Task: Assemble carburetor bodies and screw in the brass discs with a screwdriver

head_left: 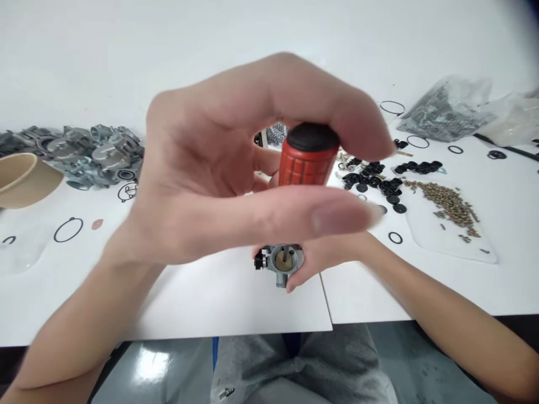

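Close to the camera, my left hand (202, 163) is curled round the red handle of a screwdriver (307, 160), whose black cap faces up. The thumb and index finger lie on either side of the handle. Below it, my right hand (324, 255) grips a small grey metal carburetor (281, 275) just above the table. The carburetor's round bore faces up and shows a brass-coloured plate inside. A thin grey shaft stands in the bore, in line with the screwdriver; my left hand hides the stretch between them.
On the left lie a pile of carburetors (105, 148), a tan bowl (29, 179) and a black ring (68, 230). Right of my hands are black caps (379, 179), brass-coloured screws (452, 205) on a clear sheet, and plastic bags of parts (450, 109). The table's front edge is near.
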A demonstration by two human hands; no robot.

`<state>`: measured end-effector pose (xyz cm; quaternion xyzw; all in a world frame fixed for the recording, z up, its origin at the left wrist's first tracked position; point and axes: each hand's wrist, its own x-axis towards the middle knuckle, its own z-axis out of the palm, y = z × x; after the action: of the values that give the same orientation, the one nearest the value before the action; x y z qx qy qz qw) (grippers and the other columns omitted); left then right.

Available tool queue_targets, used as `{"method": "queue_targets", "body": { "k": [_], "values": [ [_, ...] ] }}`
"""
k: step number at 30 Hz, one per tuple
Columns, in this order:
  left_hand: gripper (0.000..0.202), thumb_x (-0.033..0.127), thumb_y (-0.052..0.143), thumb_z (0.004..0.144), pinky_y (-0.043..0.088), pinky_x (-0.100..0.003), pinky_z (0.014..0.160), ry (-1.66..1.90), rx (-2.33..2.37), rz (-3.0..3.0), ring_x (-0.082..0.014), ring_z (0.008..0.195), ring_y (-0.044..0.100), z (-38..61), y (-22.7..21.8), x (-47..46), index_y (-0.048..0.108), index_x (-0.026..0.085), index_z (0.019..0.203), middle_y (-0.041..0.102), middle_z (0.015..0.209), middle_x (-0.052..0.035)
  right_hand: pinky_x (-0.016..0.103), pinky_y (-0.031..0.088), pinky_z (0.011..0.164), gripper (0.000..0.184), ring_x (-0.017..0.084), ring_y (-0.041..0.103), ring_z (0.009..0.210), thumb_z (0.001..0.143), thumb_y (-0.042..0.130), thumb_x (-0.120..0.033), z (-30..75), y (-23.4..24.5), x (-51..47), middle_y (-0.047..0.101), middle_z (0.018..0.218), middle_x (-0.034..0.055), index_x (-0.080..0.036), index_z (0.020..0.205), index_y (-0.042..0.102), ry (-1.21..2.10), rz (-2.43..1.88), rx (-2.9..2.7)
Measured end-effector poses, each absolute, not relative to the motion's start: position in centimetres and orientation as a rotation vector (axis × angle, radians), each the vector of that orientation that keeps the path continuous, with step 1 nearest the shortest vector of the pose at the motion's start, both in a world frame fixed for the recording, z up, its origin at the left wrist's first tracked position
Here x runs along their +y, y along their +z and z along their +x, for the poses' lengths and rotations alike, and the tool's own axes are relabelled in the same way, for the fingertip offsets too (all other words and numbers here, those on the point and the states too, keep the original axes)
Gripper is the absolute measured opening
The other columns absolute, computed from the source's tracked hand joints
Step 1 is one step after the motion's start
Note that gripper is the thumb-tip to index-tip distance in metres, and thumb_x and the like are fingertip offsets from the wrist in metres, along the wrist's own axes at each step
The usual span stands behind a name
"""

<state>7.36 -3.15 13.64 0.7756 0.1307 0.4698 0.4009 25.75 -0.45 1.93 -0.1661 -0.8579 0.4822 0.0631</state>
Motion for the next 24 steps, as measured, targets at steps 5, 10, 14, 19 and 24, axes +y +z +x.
{"method": "queue_targets", "body": {
  "k": [5,10,14,19,24],
  "values": [
    [0.033,0.054,0.068,0.077,0.045,-0.026,0.042,1.084,0.459,1.839,-0.0174,0.07,0.066,7.1,12.6,-3.0,0.072,0.021,0.078,0.066,0.085,-0.0039,0.035,0.038,0.11,0.064,0.023,0.043,0.129,0.069,0.082,-0.036,25.7,1.9,-0.4,0.041,0.138,0.0052,-0.028,0.127,0.057,1.408,-0.499,-2.608],
    [0.028,0.051,0.065,0.081,0.054,-0.026,0.061,1.177,0.422,1.871,-0.015,0.083,0.066,7.2,12.6,-3.1,0.073,0.024,0.077,0.067,0.092,0.0019,0.031,0.04,0.108,0.065,0.021,0.044,0.128,0.071,0.081,-0.034,25.7,2.0,-0.4,0.038,0.142,0.0048,-0.027,0.129,0.056,1.436,-0.482,-2.6],
    [0.033,0.052,0.067,0.079,0.043,-0.021,0.039,1.136,0.469,1.807,-0.0197,0.084,0.069,7.4,13.2,-3.2,0.073,0.02,0.077,0.072,0.088,-0.0039,0.033,0.04,0.108,0.065,0.022,0.046,0.125,0.069,0.082,-0.037,25.8,1.9,-0.4,0.041,0.137,0.0052,-0.028,0.129,0.057,1.382,-0.505,-2.62],
    [0.028,0.046,0.068,0.081,0.054,-0.027,0.053,1.047,0.44,1.823,-0.013,0.067,0.064,7.5,13.6,-3.1,0.073,0.02,0.074,0.07,0.09,-0.0028,0.031,0.04,0.107,0.064,0.022,0.043,0.13,0.071,0.081,-0.038,25.8,1.7,-0.5,0.034,0.147,0.0035,-0.029,0.129,0.057,1.417,-0.511,-2.599],
    [0.024,0.033,0.063,0.087,0.048,-0.026,0.042,1.043,0.453,1.676,-0.0182,0.069,0.067,7.0,12.6,-2.8,0.072,0.015,0.1,0.071,0.085,-0.0076,0.035,0.034,0.113,0.067,0.025,0.03,0.141,0.071,0.08,-0.041,25.8,1.4,-0.4,0.03,0.152,0.004,-0.028,0.131,0.055,1.354,-0.467,-2.648]
  ]
}}
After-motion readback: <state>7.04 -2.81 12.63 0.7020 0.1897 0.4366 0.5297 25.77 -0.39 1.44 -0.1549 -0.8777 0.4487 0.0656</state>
